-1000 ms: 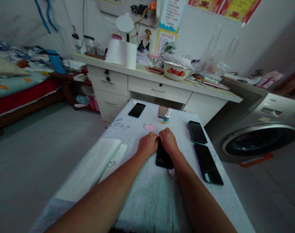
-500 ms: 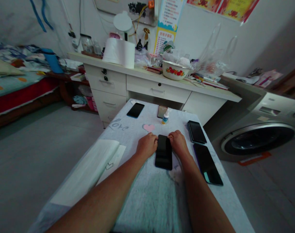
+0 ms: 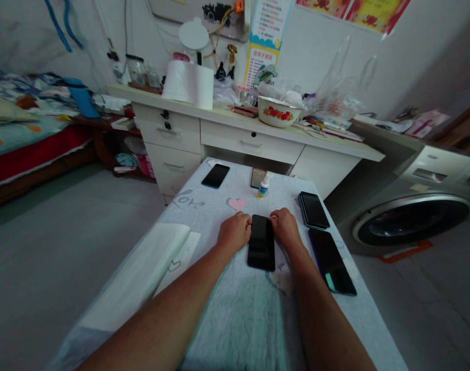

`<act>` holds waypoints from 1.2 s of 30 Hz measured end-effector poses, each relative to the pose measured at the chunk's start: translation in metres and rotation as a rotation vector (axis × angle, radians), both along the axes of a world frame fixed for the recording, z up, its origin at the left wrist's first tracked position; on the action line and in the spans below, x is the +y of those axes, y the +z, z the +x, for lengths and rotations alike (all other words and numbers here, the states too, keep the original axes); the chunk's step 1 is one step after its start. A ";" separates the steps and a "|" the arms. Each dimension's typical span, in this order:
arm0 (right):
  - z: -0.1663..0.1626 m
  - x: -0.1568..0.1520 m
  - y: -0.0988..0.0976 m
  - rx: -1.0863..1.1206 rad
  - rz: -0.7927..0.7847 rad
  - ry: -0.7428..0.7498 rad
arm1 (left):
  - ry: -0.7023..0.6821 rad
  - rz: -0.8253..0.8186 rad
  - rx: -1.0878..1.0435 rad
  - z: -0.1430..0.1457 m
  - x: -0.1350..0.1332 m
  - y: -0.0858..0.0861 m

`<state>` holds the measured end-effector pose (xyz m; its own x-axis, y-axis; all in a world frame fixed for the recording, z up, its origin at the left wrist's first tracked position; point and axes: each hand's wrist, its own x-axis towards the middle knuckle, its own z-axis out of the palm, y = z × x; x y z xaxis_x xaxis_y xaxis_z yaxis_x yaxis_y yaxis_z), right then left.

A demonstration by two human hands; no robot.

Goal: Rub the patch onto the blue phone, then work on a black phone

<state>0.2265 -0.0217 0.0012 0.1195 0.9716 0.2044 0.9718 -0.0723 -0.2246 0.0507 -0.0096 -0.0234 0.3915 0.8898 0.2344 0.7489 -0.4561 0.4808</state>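
A black phone (image 3: 261, 243) lies face up on the cloth-covered table (image 3: 235, 309) in front of me. My left hand (image 3: 234, 233) rests against its left edge with the fingers curled. On the other side, my right hand (image 3: 284, 228) is curled against the phone's upper right edge. Both hands grip the phone by its far end. Just beyond the hands lies a pink paper heart (image 3: 237, 203), and a small dropper bottle (image 3: 263, 186) stands farther back.
Two dark phones (image 3: 314, 210) (image 3: 330, 261) lie to the right, another phone (image 3: 215, 175) at the far left. White sheets (image 3: 142, 273) lie on the table's left side. Behind stand a cluttered white desk (image 3: 258, 139), a washing machine (image 3: 416, 211) and a bed (image 3: 26, 139).
My hands were together over the phone's far end a second ago; they have parted to either side, uncovering the screen. Since half a second ago almost nothing has moved.
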 end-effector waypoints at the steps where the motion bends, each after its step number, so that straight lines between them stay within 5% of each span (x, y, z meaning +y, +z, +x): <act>1: -0.003 0.000 0.000 0.000 0.002 0.005 | -0.002 0.004 0.000 0.000 0.000 0.000; 28: -0.029 0.008 -0.008 0.104 0.029 0.319 | 0.010 -0.002 0.022 0.000 0.003 0.000; 36: -0.030 0.013 -0.011 0.082 0.057 0.272 | 0.012 0.005 0.010 0.001 0.003 -0.002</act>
<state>0.1969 -0.0091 -0.0093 -0.1259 0.9572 0.2604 0.9321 0.2040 -0.2991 0.0515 -0.0066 -0.0253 0.3834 0.8933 0.2346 0.7589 -0.4495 0.4712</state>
